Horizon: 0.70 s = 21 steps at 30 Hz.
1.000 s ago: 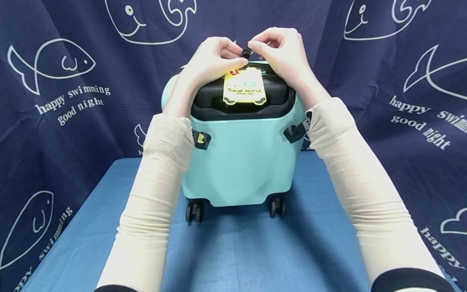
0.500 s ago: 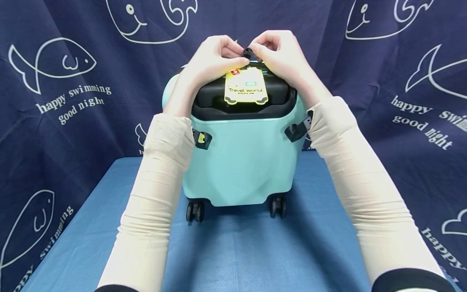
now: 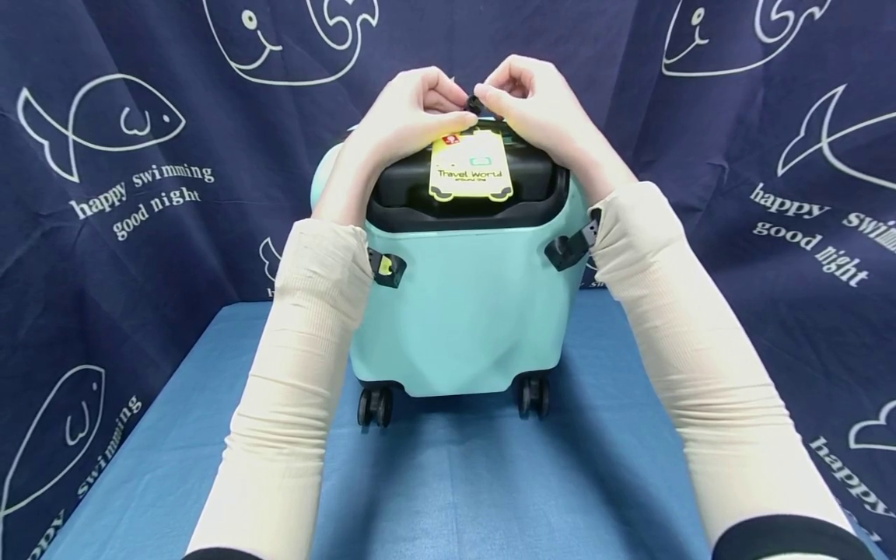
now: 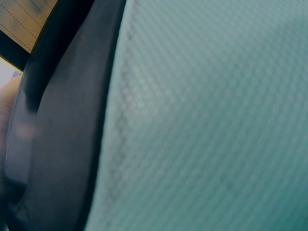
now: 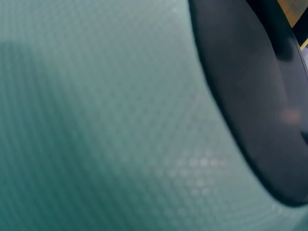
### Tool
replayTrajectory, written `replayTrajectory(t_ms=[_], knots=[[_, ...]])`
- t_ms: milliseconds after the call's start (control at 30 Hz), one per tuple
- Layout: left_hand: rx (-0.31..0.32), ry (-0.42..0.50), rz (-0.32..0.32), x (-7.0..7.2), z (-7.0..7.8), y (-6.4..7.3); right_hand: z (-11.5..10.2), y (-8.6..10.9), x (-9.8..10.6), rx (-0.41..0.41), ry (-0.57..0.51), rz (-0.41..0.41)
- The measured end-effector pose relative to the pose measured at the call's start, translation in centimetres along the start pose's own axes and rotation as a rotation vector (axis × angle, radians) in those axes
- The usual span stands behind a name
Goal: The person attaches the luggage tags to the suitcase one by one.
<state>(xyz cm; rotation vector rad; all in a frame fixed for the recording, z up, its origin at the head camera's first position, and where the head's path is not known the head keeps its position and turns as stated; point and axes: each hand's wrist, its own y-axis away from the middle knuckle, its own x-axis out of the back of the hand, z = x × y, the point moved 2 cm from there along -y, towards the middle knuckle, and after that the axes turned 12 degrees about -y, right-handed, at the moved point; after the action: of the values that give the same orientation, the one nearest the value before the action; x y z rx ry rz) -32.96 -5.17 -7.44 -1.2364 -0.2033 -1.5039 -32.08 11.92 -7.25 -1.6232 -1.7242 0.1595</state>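
A mint-green suitcase [image 3: 462, 311] stands upright on its wheels, with a black handle recess [image 3: 392, 198] at its top. A yellow luggage tag [image 3: 470, 167] printed "Travel World" hangs over the handle. Just above the tag, both hands meet at its small black strap [image 3: 474, 103]. My left hand [image 3: 409, 113] pinches the strap from the left between thumb and fingers. From the right, my right hand [image 3: 539, 101] pinches it with thumb and forefinger. The fingers partly hide the strap's ends. Both wrist views show mostly the suitcase's textured shell [image 4: 202, 115] and black trim [image 5: 240, 86].
The suitcase rests on a blue cloth-covered table [image 3: 448, 482]. Behind and at both sides hangs a dark blue curtain [image 3: 245, 179] with white fish and lettering. Black wrist-camera mounts [image 3: 570, 247] sit close to the suitcase front.
Both hands stay at the strap. The right hand dips slightly, then rises a little again, while the tag shifts by a very small amount. The suitcase stays in place.
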Motion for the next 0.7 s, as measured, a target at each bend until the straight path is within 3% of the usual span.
replayTrajectory(t_ms=[233,467,700], knots=[[-0.004,0.016,0.003,0.04,0.06,0.14,-0.05,0.14,0.12,-0.098,0.111,-0.032],[-0.031,0.027,-0.008,-0.05,0.17,0.11,0.09,0.26,0.21,-0.059,0.022,-0.036],[-0.016,0.034,-0.003,-0.09,0.16,0.09,0.01,0.14,0.13,-0.014,-0.005,-0.025]])
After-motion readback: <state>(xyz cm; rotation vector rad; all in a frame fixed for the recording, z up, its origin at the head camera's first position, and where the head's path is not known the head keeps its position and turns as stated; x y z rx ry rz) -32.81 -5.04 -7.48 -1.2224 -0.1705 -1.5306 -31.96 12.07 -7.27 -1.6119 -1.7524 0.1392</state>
